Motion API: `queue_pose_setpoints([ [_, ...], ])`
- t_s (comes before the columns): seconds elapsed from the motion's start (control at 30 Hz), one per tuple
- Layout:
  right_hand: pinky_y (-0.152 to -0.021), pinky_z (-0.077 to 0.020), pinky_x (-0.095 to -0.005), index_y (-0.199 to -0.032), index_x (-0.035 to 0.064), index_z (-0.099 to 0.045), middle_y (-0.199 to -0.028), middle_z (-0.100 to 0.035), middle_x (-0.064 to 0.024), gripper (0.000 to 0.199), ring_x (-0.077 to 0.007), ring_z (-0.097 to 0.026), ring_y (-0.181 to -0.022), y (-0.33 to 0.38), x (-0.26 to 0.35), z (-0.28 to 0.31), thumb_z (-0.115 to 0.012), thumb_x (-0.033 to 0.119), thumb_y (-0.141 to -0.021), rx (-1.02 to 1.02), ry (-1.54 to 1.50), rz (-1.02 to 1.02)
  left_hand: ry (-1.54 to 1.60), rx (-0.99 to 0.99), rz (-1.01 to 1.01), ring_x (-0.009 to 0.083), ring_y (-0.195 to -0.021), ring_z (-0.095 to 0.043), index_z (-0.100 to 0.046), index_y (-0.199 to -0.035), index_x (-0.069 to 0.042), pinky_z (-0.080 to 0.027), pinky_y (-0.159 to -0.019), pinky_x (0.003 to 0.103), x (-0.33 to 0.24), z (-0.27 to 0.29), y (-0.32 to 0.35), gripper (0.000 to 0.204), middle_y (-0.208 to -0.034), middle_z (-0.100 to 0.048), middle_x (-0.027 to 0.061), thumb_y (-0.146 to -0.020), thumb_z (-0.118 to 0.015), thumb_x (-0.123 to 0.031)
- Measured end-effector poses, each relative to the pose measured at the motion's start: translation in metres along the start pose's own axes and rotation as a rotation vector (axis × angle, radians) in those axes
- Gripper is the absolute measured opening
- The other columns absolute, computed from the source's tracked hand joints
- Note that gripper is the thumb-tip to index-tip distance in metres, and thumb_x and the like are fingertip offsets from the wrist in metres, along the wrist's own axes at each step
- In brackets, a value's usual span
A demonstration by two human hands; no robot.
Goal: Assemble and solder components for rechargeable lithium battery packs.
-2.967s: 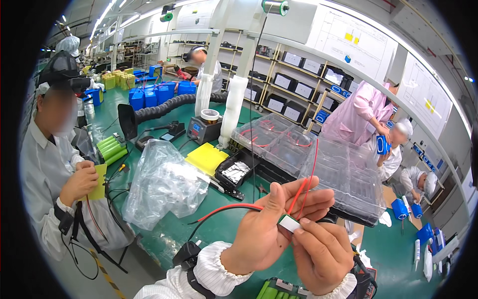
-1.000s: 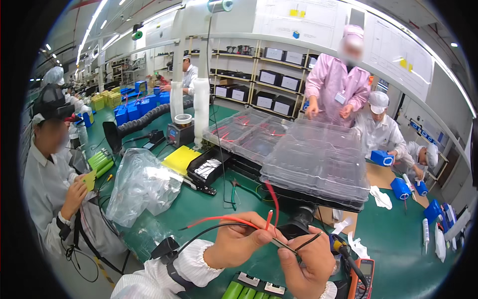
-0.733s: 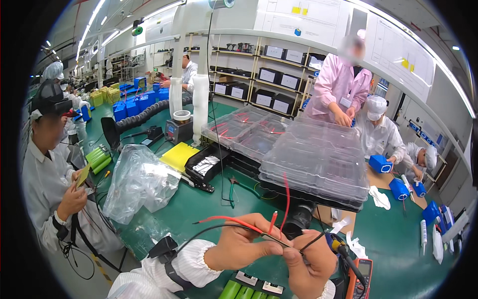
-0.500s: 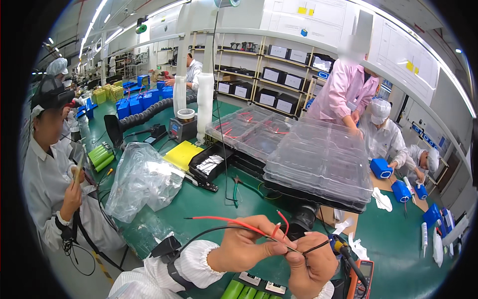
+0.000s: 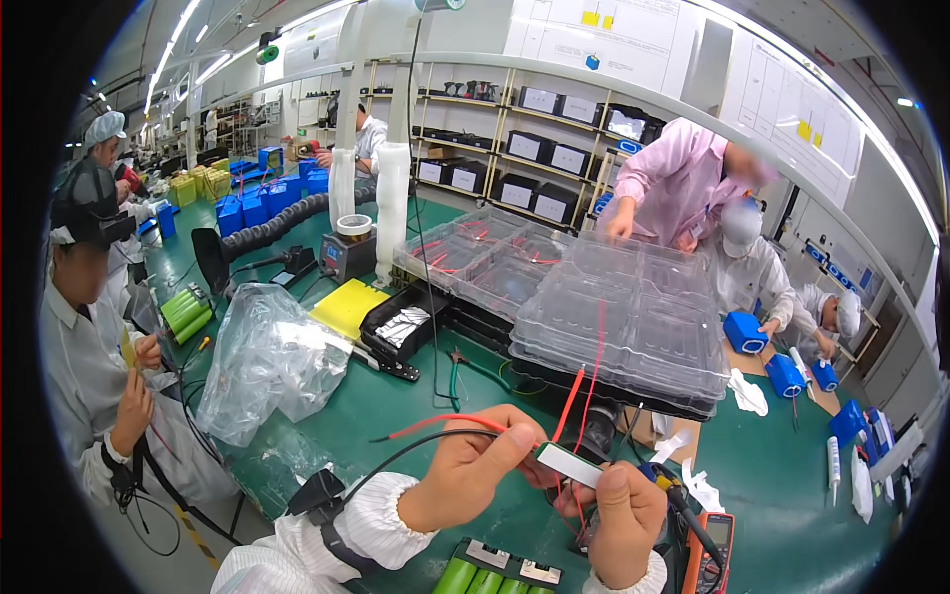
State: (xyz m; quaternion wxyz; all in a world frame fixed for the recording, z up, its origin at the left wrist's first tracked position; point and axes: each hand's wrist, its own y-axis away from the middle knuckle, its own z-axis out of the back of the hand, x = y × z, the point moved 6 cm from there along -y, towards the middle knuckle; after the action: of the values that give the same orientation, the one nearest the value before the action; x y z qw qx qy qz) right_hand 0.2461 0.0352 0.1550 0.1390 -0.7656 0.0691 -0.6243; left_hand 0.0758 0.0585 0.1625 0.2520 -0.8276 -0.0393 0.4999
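Note:
Between my two hands is a small wired circuit board [image 5: 570, 464], its flat white face turned up. Red and black wires run out from it. My left hand [image 5: 473, 467] pinches its left end, where a red wire [image 5: 445, 420] and a black wire stretch off to the left. My right hand [image 5: 625, 520] grips the right end with the thumb along the edge. Thin red wires stand up above the board and others dangle beneath it. Close below my hands sits a pack of green battery cells [image 5: 487, 578] with metal strips on top.
Clear plastic trays [image 5: 623, 332] stand stacked ahead, near green-handled pliers [image 5: 456, 381] and a black box [image 5: 401, 325] of white strips. At right lie a soldering iron [image 5: 683, 495] and an orange multimeter [image 5: 713, 549]. A plastic bag [image 5: 272, 361] lies left. Co-workers sit on both sides.
The board has been turned so its white face shows, and its red wires now stand up higher. My right hand has shifted to its right end. The pink-sleeved person's arm reaches over the trays.

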Motion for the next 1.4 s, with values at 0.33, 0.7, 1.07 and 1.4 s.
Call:
queue_pose_setpoints([
  [0.33, -0.071, -0.0475, -0.0334, -0.093, 0.0027, -0.068, -0.089, -0.066, -0.0089, 0.014, -0.023, -0.061, -0.079, 0.02, 0.074, -0.035, -0.074, 0.014, -0.087, -0.259, 0.989, 1.015, -0.627, -0.066, -0.204, 0.017, -0.06, -0.064, -0.065, -0.09, 0.002, -0.049, -0.055, 0.03, -0.01, -0.008, 0.007, 0.02, -0.074, -0.067, 0.01, -0.098, -0.057, -0.015],
  [0.7, -0.075, -0.0494, -0.0365, -0.094, 0.0067, -0.071, -0.095, -0.067, -0.0081, 0.031, -0.0267, -0.062, -0.087, 0.02, 0.06, -0.042, -0.082, 0.001, -0.065, -0.203, 0.91, 1.004, -0.787, -0.008, -0.523, 0.027, -0.058, -0.063, -0.065, -0.088, 0.001, -0.05, -0.053, 0.032, -0.028, -0.022, 0.017, 0.006, -0.074, -0.066, 0.0112, -0.09, -0.065, -0.005],
  [1.07, -0.068, -0.0494, -0.033, -0.085, 0.0084, -0.072, -0.09, -0.065, -0.0061, 0.03, -0.0237, -0.061, -0.083, 0.015, 0.047, -0.033, -0.084, 0.003, -0.059, -0.242, 0.713, 0.882, -0.887, 0.039, -0.626, 0.0256, -0.058, -0.064, -0.065, -0.087, 0.001, -0.049, -0.052, 0.032, -0.032, -0.031, 0.018, 0.003, -0.074, -0.066, 0.0091, -0.086, -0.068, -0.001],
  [1.4, -0.069, -0.0494, -0.0323, -0.081, 0.0096, -0.072, -0.09, -0.065, -0.006, 0.027, -0.0236, -0.061, -0.083, 0.018, 0.048, -0.038, -0.084, 0.002, -0.058, -0.267, 0.809, 0.843, -0.851, 0.041, -0.62, 0.0248, -0.055, -0.061, -0.065, -0.086, 0.0, -0.047, -0.05, 0.032, -0.029, -0.028, 0.019, 0.004, -0.071, -0.064, 0.0086, -0.085, -0.069, -0.001],
])
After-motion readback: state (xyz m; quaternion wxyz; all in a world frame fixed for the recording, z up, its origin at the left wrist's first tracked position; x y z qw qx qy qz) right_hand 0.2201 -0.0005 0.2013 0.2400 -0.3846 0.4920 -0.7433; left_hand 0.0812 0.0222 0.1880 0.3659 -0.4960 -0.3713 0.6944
